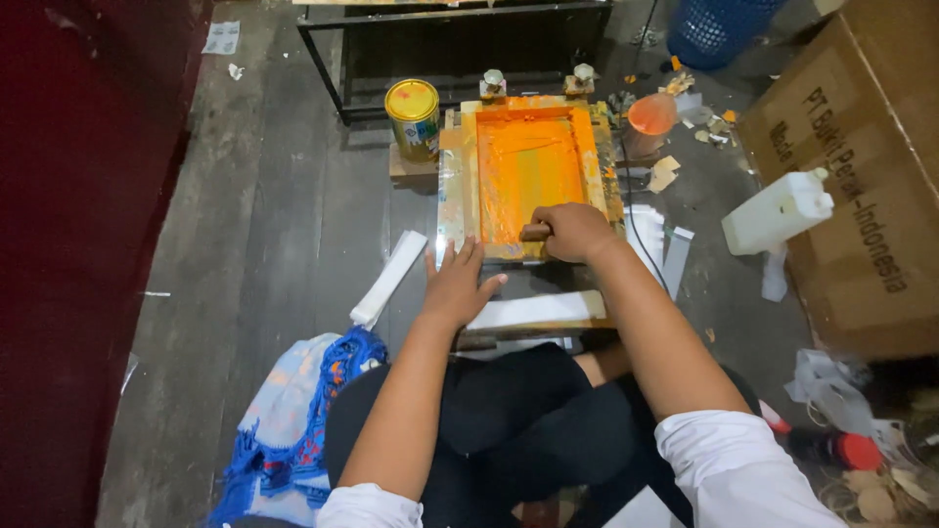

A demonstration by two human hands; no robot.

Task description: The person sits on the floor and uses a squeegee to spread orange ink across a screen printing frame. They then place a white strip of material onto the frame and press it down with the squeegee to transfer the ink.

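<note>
- Screen-printing frame (pixel 528 108), wooden, flooded with orange ink, lies flat on the dark plank floor (pixel 274 225) in front of the seated person. Its long axis runs away from the person, toward the black metal rack (pixel 450 39).
- Right hand (pixel 575 232) is a closed fist at the frame's near edge, gripping a squeegee handle (pixel 534 232). Only a brown stub shows to the left of the knuckles, lying crosswise to the frame's long axis; the blade is hidden under the fist.
- Left hand (pixel 456 284), fingers spread and flat, presses at the frame's near-left corner, touching the clear taped border; what lies under the palm cannot be made out.
- White paper strip (pixel 533 311) lies crosswise just below the frame, between the two forearms. Another white strip (pixel 389 279) lies angled to the left.
- Yellow-lidded paint tin (pixel 413 117) stands upright beside the frame's far-left corner.
- Orange-stained cup (pixel 649 122) sits to the frame's right, tilted.
- White plastic jug (pixel 778 210) leans near a cardboard box (pixel 861 176), which is cut off at the right edge.
- Blue patterned cloth (pixel 293 420) lies by the left knee, partly cut off at the bottom.
</note>
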